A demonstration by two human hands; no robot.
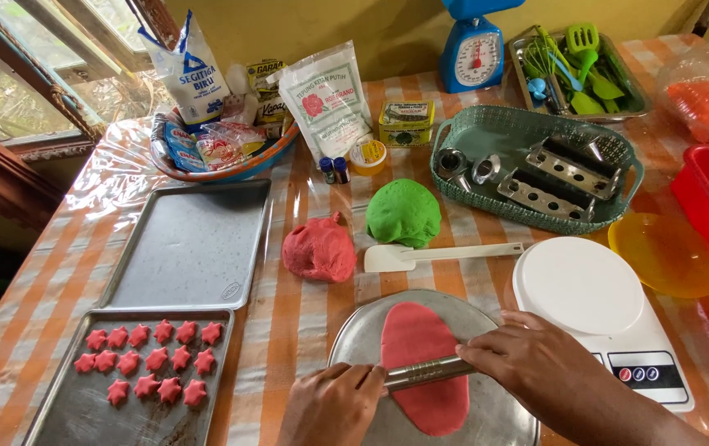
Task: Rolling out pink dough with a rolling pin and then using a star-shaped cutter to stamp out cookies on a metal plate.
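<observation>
Hands (pixel 334 405) over plastic-covered striped table (pixel 305 322) beside window (pixel 16 91)

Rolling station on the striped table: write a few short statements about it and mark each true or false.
1. Both hands, left hand and right hand, are on the metal roller. True.
2. The flattened dough is green. False: it is red.
3. The upper baking tray holds star shapes. False: the red stars lie on the lower tray.
4. A white spatula lies in front of the green dough ball. True.
</observation>
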